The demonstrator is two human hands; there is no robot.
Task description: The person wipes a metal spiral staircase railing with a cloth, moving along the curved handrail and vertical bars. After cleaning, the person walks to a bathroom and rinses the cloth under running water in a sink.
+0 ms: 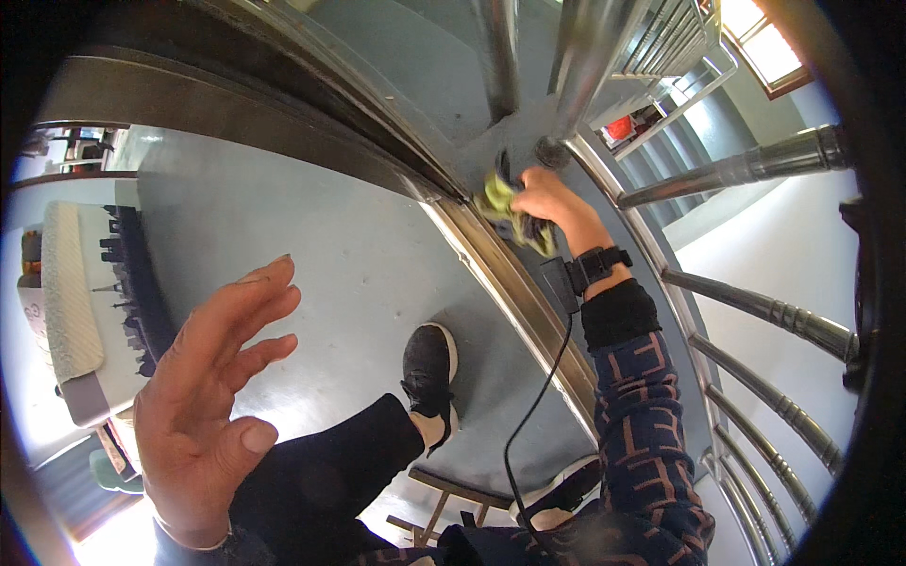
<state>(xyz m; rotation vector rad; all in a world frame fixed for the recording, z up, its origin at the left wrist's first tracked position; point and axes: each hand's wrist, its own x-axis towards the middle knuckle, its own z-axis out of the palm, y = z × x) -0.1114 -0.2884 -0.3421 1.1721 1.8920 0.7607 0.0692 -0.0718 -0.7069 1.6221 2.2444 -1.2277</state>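
My right hand (546, 197) grips a crumpled yellow-green and dark cloth (511, 205) low over the grey floor strip beside a metal door track (509, 297). The cloth is slightly blurred and appears to touch the floor close to the end of a dark door panel (233, 134). Around my right wrist is a black strap (600, 269) with a small box and a cable (524, 417). My left hand (212, 396) hangs in the air at the left, fingers apart and holding nothing, above my bent leg.
Stainless steel railing posts (764, 297) rise along the right, with a stairwell (679, 163) beyond. Thicker metal posts (587, 64) stand ahead. My black shoe (429, 368) rests on the grey floor (318, 212). A wooden stool (453, 488) is below, and a bed-like padded piece (74, 290) lies left.
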